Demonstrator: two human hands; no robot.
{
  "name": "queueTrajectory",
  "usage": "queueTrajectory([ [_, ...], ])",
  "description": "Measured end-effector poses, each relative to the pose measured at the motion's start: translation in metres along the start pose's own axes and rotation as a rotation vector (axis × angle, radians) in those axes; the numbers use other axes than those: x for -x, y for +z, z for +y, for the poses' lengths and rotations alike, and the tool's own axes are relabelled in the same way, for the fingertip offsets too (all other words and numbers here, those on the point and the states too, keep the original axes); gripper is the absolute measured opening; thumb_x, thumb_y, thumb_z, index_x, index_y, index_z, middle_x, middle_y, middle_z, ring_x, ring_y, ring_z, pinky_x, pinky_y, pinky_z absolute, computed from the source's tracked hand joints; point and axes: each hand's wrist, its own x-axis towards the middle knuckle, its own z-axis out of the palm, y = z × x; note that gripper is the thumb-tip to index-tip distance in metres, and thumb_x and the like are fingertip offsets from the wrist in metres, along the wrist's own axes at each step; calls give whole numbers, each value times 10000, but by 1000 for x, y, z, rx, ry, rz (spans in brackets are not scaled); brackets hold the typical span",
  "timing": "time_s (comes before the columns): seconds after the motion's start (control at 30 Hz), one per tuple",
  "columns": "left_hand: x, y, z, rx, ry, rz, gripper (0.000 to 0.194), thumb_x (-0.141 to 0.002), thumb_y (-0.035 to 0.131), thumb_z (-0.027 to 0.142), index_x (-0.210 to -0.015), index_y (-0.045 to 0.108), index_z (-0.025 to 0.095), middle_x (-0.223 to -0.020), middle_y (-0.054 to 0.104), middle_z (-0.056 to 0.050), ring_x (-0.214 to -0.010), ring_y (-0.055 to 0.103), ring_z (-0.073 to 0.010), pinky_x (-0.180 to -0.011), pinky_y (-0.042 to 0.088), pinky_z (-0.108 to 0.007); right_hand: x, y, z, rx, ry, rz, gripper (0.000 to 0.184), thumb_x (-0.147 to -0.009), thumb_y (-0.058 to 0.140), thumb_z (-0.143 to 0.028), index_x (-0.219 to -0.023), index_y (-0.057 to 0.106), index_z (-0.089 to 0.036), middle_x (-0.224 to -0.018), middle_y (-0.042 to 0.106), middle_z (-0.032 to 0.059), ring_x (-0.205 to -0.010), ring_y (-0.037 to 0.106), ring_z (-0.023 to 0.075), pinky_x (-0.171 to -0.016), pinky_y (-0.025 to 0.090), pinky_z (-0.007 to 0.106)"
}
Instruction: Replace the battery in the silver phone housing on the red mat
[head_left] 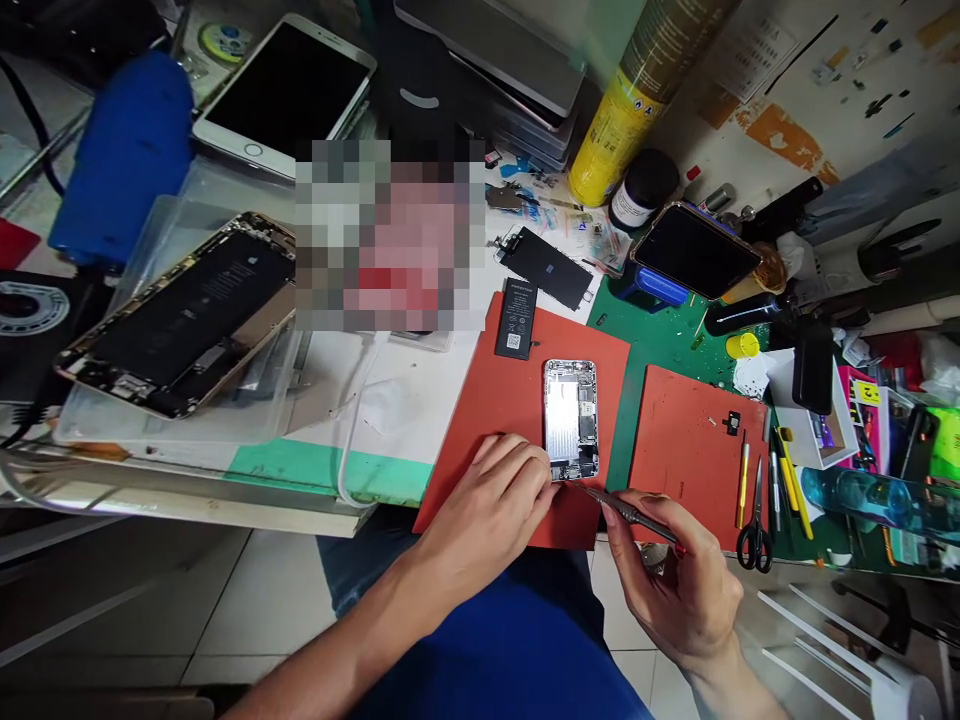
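An opened silver phone body (571, 415) lies on a red mat (502, 400). My left hand (491, 510) rests on the mat with fingers curled, fingertips touching the phone's near-left corner. My right hand (679, 580) is closed around metal tweezers (622, 510), whose tip points at the phone's bottom edge. A black battery (516, 318) lies on the mat just beyond the phone.
A second red mat (690, 440) with a small black part sits to the right, beside scissors (754, 530) and pens. A black screen panel (546, 266), yellow spray can (622, 120), dark tablet-like device (696, 250), open gold phone (187, 315) and white phone (289, 90) crowd the bench.
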Motion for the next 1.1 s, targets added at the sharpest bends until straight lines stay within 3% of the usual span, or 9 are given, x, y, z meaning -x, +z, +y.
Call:
queueTrajectory([
  [0.2,1,0,0,4,-4,-7,197,-1053,553,88,-930,468,217,-946,611,-16,-883,542,-204,-826,429,-380,-5,0,-1,-28,-21,-24,281,-953,763,-39,-1197,659,-131,-928,800,51,-681,755,126,-672,673,216],
  [0.3,1,0,-1,14,-7,-12,211,-1039,537,60,-923,464,220,-940,610,-12,-878,534,-205,-825,425,-386,-10,-5,-3,-40,-21,-136,271,-983,712,-33,-1224,650,-141,-977,804,57,-786,785,151,-738,679,262],
  [0.4,2,1,-2,36,-15,-17,239,-993,522,-4,-921,471,218,-946,621,-12,-877,529,-206,-819,424,-387,-17,-9,-2,55,-123,-213,233,-996,705,-54,-1210,656,-130,-953,800,66,-799,776,178,-705,653,307],
  [0.5,2,2,-1,44,-19,-8,244,-969,516,-29,-930,493,211,-955,628,-20,-879,532,-208,-810,427,-387,-24,-8,-1,167,-264,-166,175,-964,769,-89,-1104,670,-123,-818,760,53,-688,711,183,-594,587,326],
  [0.73,3,0,-1,98,-45,-13,329,-865,503,-118,-899,491,209,-1025,639,-30,-897,528,-207,-862,454,-409,-28,-7,3,-15,-332,-264,303,-939,663,38,-1219,634,-75,-991,745,141,-834,679,213,-664,595,375],
  [0.87,4,-1,-2,111,-45,-6,310,-884,531,-96,-935,505,208,-1239,652,-68,-1058,560,-245,-941,476,-443,-27,-14,0,-68,-306,-378,301,-944,633,35,-1221,642,-82,-1164,727,204,-1030,697,267,-804,645,442],
  [0.97,3,-1,-2,118,-51,-3,305,-906,504,-94,-913,497,211,-1226,658,-64,-1048,565,-241,-937,485,-444,-25,-17,-1,26,-279,-326,326,-923,724,17,-1224,649,-84,-1081,740,164,-956,685,233,-778,637,400],
  [1.1,3,-2,-2,99,-41,-8,304,-880,515,-95,-915,501,206,-1205,666,-70,-1015,572,-244,-906,498,-446,-26,-21,-2,-88,-249,-447,351,-968,536,82,-1262,628,-87,-1190,728,188,-1033,690,229,-826,640,411],
])
